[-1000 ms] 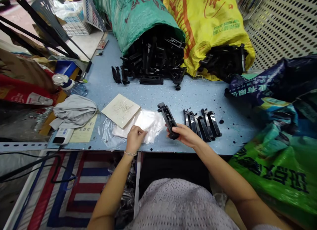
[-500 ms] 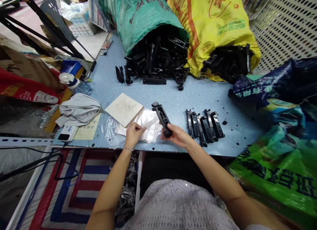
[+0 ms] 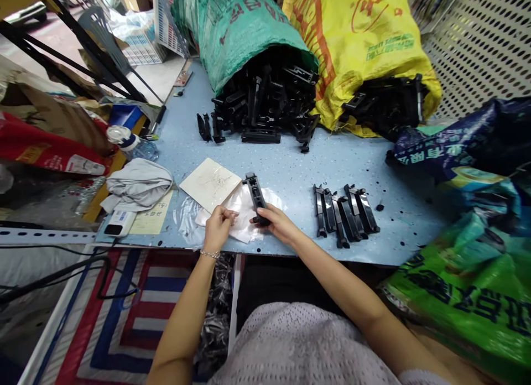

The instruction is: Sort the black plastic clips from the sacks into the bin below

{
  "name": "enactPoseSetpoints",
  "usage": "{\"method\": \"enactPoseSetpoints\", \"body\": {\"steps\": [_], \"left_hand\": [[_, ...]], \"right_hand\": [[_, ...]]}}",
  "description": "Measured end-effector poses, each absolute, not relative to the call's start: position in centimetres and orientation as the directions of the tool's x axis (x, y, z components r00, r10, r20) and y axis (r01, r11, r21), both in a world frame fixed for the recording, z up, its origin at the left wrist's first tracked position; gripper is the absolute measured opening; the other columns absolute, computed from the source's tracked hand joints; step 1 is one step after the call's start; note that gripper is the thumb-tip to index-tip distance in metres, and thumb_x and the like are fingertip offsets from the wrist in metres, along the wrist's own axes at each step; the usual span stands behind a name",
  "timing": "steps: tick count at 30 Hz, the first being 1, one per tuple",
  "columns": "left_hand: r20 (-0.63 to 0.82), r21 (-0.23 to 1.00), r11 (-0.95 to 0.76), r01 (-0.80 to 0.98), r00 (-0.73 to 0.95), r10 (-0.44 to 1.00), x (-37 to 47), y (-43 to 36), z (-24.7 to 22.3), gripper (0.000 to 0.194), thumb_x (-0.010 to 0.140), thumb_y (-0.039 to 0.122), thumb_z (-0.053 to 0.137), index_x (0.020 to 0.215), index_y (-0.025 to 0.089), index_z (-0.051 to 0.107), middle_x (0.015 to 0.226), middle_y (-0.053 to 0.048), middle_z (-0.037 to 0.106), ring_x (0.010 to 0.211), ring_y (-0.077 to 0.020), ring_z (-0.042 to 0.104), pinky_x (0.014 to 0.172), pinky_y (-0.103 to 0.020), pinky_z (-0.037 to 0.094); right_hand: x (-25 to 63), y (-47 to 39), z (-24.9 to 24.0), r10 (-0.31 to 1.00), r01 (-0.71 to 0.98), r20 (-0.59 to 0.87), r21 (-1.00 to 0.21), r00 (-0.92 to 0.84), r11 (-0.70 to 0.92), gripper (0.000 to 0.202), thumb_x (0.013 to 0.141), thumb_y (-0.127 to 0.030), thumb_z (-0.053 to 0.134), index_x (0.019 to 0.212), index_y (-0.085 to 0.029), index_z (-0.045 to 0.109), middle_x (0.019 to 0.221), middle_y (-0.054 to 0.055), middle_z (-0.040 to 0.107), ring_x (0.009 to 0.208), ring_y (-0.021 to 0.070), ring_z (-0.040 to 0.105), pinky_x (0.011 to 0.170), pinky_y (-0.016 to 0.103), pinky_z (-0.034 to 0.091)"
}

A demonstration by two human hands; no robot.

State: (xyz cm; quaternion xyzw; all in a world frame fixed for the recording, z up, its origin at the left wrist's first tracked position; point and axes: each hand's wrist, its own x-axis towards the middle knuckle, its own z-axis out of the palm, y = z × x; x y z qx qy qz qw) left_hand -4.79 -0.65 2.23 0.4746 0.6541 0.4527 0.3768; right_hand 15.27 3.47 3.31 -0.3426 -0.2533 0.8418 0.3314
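My right hand (image 3: 276,224) grips the lower end of a long black plastic part (image 3: 255,192), which tilts up and to the left above the table. Thin clear plastic bags (image 3: 244,208) lie in a loose pile beneath both hands. Over the left side of that pile is my left hand (image 3: 219,227), thumb and fingers pinched together; whatever they may hold is too small to make out. A square cream-coloured board (image 3: 211,183) lies just behind the bags. To the right, several similar black parts (image 3: 344,213) lie side by side in a row.
At the back, a green sack (image 3: 244,36) and a yellow sack (image 3: 365,42) spill black parts onto the blue table (image 3: 286,164). A grey cloth (image 3: 139,183), a white device (image 3: 120,223) and a bottle (image 3: 133,144) stand left. Green and blue bags (image 3: 468,274) crowd the right edge.
My right hand has carried the black part left, closer to my left hand, and the part stands a little steeper. My left hand stays pinched over the bags. The view has shifted slightly.
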Motion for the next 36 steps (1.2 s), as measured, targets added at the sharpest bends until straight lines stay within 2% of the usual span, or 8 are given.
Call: {"method": "enactPoseSetpoints", "body": {"steps": [9,13,16,19,22,27,30,36], "left_hand": [[0.086,0.898,-0.021,0.439,-0.129,0.988,-3.8,-0.2,2.9,0.009,0.082,0.017,0.053,0.074,0.019,0.057,0.088,-0.006,0.068,0.088,-0.0201,0.067,0.080,-0.035,0.055],[0.185,0.590,-0.070,0.804,-0.050,0.982,-4.9,-0.5,3.7,0.031,0.083,0.010,0.047,0.103,0.017,0.070,0.114,-0.011,0.067,0.109,-0.0258,0.063,0.099,-0.043,0.050],[0.145,0.569,-0.060,0.820,-0.028,0.989,-5.6,-0.2,3.8,0.042,0.084,0.012,0.050,0.123,0.015,0.063,0.131,-0.013,0.060,0.109,-0.0246,0.064,0.098,-0.040,0.052],[0.096,0.615,-0.034,0.788,-0.032,0.995,-6.0,-0.2,3.6,0.055,0.083,0.012,0.053,0.137,0.015,0.051,0.144,-0.016,0.049,0.093,-0.0191,0.069,0.087,-0.035,0.058],[0.144,0.553,-0.092,0.828,0.013,0.989,-5.1,-1.4,3.8,0.065,0.086,0.010,0.049,0.149,0.016,0.037,0.152,-0.018,0.038,0.113,-0.0237,0.064,0.095,-0.036,0.056],[0.198,0.501,-0.368,0.783,0.310,0.930,-0.9,-5.0,4.3,0.077,0.088,0.001,0.037,0.158,0.021,0.010,0.160,-0.016,0.025,0.146,-0.0265,0.032,0.111,-0.041,0.043],[0.206,0.574,-0.446,0.687,0.405,0.891,1.1,-5.8,4.5,0.081,0.088,0.004,0.040,0.158,0.022,0.004,0.161,-0.016,0.023,0.148,-0.0256,0.028,0.115,-0.043,0.039],[0.236,0.647,-0.279,0.709,0.161,0.958,-1.1,-8.8,9.5,0.056,0.087,0.016,0.054,0.140,0.032,0.051,0.133,-0.007,0.061,0.122,-0.0242,0.061,0.106,-0.041,0.050]], "right_hand": [[16.0,3.5,2.7,0.662,-0.355,-0.387,-0.615,-0.642,-0.704,0.041,0.072,-0.037,0.077,0.106,-0.015,0.068,0.096,0.008,0.070,0.080,0.0182,0.067,0.068,0.029,0.052],[17.5,3.9,2.9,0.863,-0.171,-0.290,-0.907,-0.414,-0.386,0.045,0.073,-0.038,0.076,0.113,-0.019,0.067,0.102,0.005,0.068,0.089,0.0193,0.064,0.076,0.030,0.050],[19.3,3.1,3.9,0.827,0.060,-0.136,-0.990,-0.546,-0.124,0.053,0.080,-0.040,0.070,0.129,-0.023,0.060,0.121,0.006,0.064,0.108,0.0245,0.060,0.090,0.035,0.047],[20.1,2.0,4.9,0.791,0.448,-0.177,-0.884,-0.586,0.133,0.057,0.081,-0.037,0.069,0.133,-0.018,0.056,0.126,0.013,0.062,0.114,0.0300,0.057,0.096,0.041,0.044],[19.7,1.6,5.4,0.827,0.663,-0.185,-0.698,-0.531,0.269,0.067,0.082,-0.034,0.067,0.143,-0.016,0.046,0.130,0.018,0.058,0.118,0.0331,0.054,0.098,0.044,0.041],[18.2,1.8,4.8,0.816,0.493,-0.320,-0.869,-0.482,-0.049,0.083,0.089,-0.042,0.058,0.156,-0.016,0.016,0.111,0.013,0.065,0.099,0.0271,0.064,0.088,0.042,0.049],[17.8,0.2,4.9,0.857,0.369,-0.260,-0.925,-0.446,-0.088,0.078,0.086,-0.031,0.060,0.153,-0.015,0.024,0.114,0.014,0.063,0.109,0.0287,0.060,0.098,0.047,0.045],[19.6,-3.4,8.7,0.645,0.024,0.064,-0.992,-0.761,0.126,0.061,0.092,-0.021,0.052,0.151,-0.026,0.035,0.130,0.010,0.056,0.112,0.0212,0.059,0.100,0.041,0.048]]}}
